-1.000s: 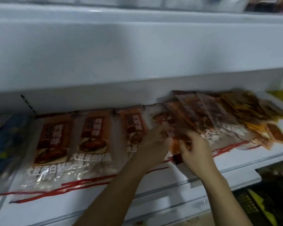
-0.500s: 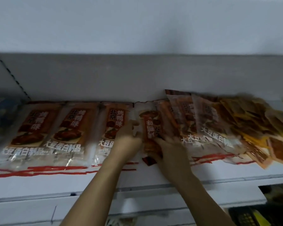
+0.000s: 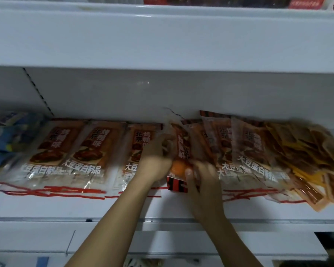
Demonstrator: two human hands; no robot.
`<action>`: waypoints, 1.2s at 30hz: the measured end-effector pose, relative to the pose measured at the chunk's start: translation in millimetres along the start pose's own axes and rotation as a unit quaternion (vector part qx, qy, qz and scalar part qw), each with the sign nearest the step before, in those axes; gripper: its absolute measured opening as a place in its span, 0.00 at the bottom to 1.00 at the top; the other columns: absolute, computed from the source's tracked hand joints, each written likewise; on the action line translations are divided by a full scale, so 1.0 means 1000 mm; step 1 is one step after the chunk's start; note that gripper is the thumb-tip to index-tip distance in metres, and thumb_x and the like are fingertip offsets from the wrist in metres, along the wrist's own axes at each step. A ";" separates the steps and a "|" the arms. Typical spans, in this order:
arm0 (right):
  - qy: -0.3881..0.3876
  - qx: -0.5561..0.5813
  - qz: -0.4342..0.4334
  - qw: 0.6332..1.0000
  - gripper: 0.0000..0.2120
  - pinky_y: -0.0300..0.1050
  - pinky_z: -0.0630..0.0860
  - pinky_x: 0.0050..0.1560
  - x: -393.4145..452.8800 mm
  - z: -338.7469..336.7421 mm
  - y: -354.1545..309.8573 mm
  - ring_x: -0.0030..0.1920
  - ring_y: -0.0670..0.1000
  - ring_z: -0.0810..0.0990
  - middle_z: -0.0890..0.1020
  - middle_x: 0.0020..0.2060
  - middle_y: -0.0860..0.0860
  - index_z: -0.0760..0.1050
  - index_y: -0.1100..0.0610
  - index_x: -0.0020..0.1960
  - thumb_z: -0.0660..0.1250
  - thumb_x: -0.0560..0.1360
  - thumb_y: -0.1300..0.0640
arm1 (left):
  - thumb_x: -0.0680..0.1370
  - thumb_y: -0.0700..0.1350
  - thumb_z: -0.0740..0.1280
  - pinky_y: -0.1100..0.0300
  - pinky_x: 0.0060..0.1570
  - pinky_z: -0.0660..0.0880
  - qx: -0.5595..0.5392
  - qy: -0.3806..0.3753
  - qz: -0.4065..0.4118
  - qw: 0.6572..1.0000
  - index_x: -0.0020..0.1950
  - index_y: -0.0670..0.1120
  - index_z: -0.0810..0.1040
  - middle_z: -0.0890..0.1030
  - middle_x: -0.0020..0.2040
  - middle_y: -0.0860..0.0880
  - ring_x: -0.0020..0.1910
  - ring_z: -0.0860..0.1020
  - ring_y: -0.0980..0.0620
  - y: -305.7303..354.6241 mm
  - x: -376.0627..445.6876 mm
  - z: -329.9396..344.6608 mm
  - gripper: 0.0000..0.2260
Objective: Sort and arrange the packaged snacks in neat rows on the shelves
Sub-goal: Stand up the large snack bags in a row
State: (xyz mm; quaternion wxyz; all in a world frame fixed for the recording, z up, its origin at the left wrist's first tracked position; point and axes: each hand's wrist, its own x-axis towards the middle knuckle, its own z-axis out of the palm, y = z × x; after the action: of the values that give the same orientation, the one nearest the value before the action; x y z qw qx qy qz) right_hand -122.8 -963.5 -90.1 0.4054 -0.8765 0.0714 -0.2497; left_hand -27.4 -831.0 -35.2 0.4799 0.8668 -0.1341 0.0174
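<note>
Orange-and-clear snack packets lie on a white shelf. Three of them form a flat row on the left. One packet stands tilted on edge in the middle, and both my hands hold it. My left hand grips its left side, fingers curled round the plastic. My right hand pinches its lower right corner, thumb on the front. To the right, several more of these packets overlap in a loose fan.
A messy heap of yellow-brown packets fills the shelf's right end. Blue packets sit at the far left. The shelf above overhangs closely. A lower shelf edge lies beneath my arms.
The middle packet has been raised from lying among the overlapped ones to standing on edge between my hands. The view has shifted slightly.
</note>
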 end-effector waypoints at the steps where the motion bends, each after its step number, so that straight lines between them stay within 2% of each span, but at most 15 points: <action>1: 0.006 0.024 0.015 1.000 0.21 0.43 0.71 0.52 0.002 -0.002 -0.003 0.53 0.46 0.75 0.77 0.53 0.46 0.77 0.51 0.62 0.55 0.81 0.39 | 0.81 0.44 0.70 0.76 0.43 0.72 -0.030 0.013 0.001 0.999 0.63 0.54 0.79 0.79 0.49 0.59 0.49 0.80 0.58 -0.003 -0.004 -0.006 0.12; 4: -0.033 0.117 0.077 0.990 0.21 0.45 0.77 0.54 0.011 -0.005 -0.019 0.53 0.44 0.80 0.81 0.50 0.44 0.77 0.49 0.61 0.62 0.76 0.37 | 0.80 0.46 0.72 0.66 0.51 0.79 -0.115 0.036 -0.009 0.993 0.62 0.55 0.79 0.83 0.53 0.59 0.52 0.82 0.61 -0.021 -0.016 -0.028 0.11; 7: -0.102 0.239 0.139 0.956 0.14 0.47 0.82 0.50 0.026 0.004 -0.039 0.49 0.45 0.85 0.85 0.47 0.43 0.78 0.47 0.61 0.73 0.76 0.53 | 0.79 0.43 0.73 0.64 0.50 0.79 -0.131 0.048 -0.014 0.990 0.64 0.50 0.80 0.85 0.53 0.55 0.51 0.83 0.59 -0.041 -0.021 -0.051 0.14; 10: -0.116 0.265 0.135 0.948 0.16 0.41 0.82 0.47 0.036 0.023 -0.049 0.49 0.45 0.85 0.86 0.47 0.39 0.81 0.48 0.55 0.76 0.72 0.64 | 0.80 0.45 0.71 0.67 0.45 0.76 -0.038 0.062 -0.007 0.997 0.66 0.48 0.79 0.84 0.52 0.54 0.49 0.83 0.56 -0.059 -0.019 -0.067 0.14; 13: -0.123 0.214 0.116 0.962 0.18 0.38 0.80 0.45 0.038 0.043 -0.056 0.46 0.39 0.83 0.85 0.45 0.36 0.82 0.46 0.56 0.78 0.71 0.61 | 0.81 0.46 0.69 0.63 0.43 0.73 0.115 0.084 0.031 0.989 0.67 0.49 0.78 0.84 0.52 0.47 0.48 0.83 0.47 -0.070 -0.018 -0.077 0.14; 15: -0.116 0.195 0.112 0.967 0.19 0.37 0.79 0.43 0.038 0.052 -0.059 0.45 0.38 0.82 0.84 0.45 0.35 0.81 0.45 0.57 0.79 0.70 0.60 | 0.82 0.46 0.67 0.64 0.42 0.71 0.133 0.087 0.034 0.987 0.69 0.48 0.77 0.84 0.53 0.46 0.49 0.83 0.46 -0.070 -0.018 -0.083 0.15; 18: -0.091 0.236 0.098 0.963 0.19 0.37 0.81 0.45 0.042 0.051 -0.062 0.48 0.40 0.83 0.84 0.50 0.40 0.80 0.48 0.58 0.78 0.71 0.62 | 0.82 0.47 0.68 0.71 0.39 0.73 0.050 0.068 0.003 0.996 0.71 0.53 0.75 0.84 0.51 0.51 0.45 0.83 0.54 -0.069 -0.017 -0.094 0.17; 21: -0.115 0.324 0.132 0.930 0.13 0.41 0.82 0.40 0.048 0.043 -0.067 0.45 0.47 0.86 0.85 0.50 0.47 0.80 0.49 0.55 0.75 0.74 0.61 | 0.80 0.36 0.69 0.65 0.42 0.76 -0.139 -0.022 -0.028 0.990 0.66 0.55 0.76 0.84 0.53 0.47 0.49 0.83 0.52 -0.059 -0.015 -0.105 0.19; 23: -0.043 0.224 0.067 0.971 0.12 0.44 0.81 0.46 0.056 0.039 -0.060 0.48 0.49 0.85 0.84 0.51 0.43 0.78 0.43 0.54 0.75 0.75 0.54 | 0.79 0.33 0.68 0.66 0.46 0.74 -0.130 -0.078 -0.017 0.988 0.61 0.55 0.77 0.82 0.54 0.50 0.51 0.80 0.55 -0.058 -0.011 -0.114 0.18; 26: 0.037 -0.076 -0.129 0.988 0.22 0.52 0.67 0.73 0.076 0.018 -0.054 0.74 0.55 0.69 0.74 0.69 0.46 0.72 0.43 0.69 0.67 0.76 0.40 | 0.82 0.50 0.69 0.57 0.63 0.77 0.084 -0.197 -0.025 0.977 0.68 0.55 0.77 0.81 0.63 0.55 0.63 0.79 0.55 -0.063 0.006 -0.143 0.14; 28: -0.076 -0.172 -0.157 0.970 0.30 0.55 0.55 0.80 0.090 0.000 -0.066 0.81 0.52 0.55 0.65 0.77 0.45 0.67 0.41 0.73 0.64 0.74 0.33 | 0.82 0.52 0.69 0.54 0.66 0.76 0.109 -0.296 0.009 0.949 0.74 0.57 0.72 0.81 0.65 0.56 0.64 0.79 0.56 -0.049 0.015 -0.160 0.21; 31: -0.368 -0.202 0.018 0.908 0.39 0.54 0.66 0.75 0.095 -0.016 -0.091 0.73 0.47 0.70 0.73 0.73 0.41 0.71 0.39 0.72 0.61 0.67 0.21 | 0.80 0.45 0.72 0.63 0.59 0.78 0.113 -0.372 0.120 0.913 0.80 0.61 0.62 0.80 0.64 0.62 0.61 0.80 0.63 -0.006 0.026 -0.174 0.33; 33: -0.395 -0.092 0.002 0.914 0.24 0.40 0.75 0.63 0.096 -0.018 -0.093 0.59 0.38 0.80 0.81 0.59 0.34 0.78 0.40 0.64 0.72 0.72 0.33 | 0.80 0.43 0.72 0.64 0.56 0.78 0.137 -0.343 0.146 0.918 0.78 0.59 0.65 0.81 0.62 0.62 0.58 0.80 0.65 0.007 0.031 -0.176 0.30; 34: -0.351 -0.037 -0.031 0.935 0.17 0.35 0.76 0.56 0.095 -0.019 -0.094 0.53 0.36 0.81 0.82 0.54 0.32 0.80 0.41 0.61 0.76 0.74 0.44 | 0.80 0.42 0.72 0.62 0.57 0.78 0.146 -0.284 0.156 0.935 0.77 0.57 0.68 0.82 0.61 0.60 0.58 0.80 0.64 0.007 0.033 -0.175 0.27; 36: -0.264 0.044 -0.030 0.963 0.18 0.35 0.77 0.49 0.090 -0.015 -0.084 0.48 0.40 0.83 0.83 0.48 0.35 0.80 0.44 0.59 0.76 0.74 0.60 | 0.81 0.43 0.70 0.52 0.64 0.76 0.164 -0.092 0.190 0.964 0.73 0.56 0.72 0.79 0.64 0.57 0.63 0.77 0.57 -0.003 0.029 -0.169 0.21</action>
State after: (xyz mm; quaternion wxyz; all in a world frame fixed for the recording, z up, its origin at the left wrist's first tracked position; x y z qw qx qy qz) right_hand -58.4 -947.5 14.8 0.4403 -0.8943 -0.0759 -0.0240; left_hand 18.5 -693.9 58.1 0.3052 0.8898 -0.3355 0.0507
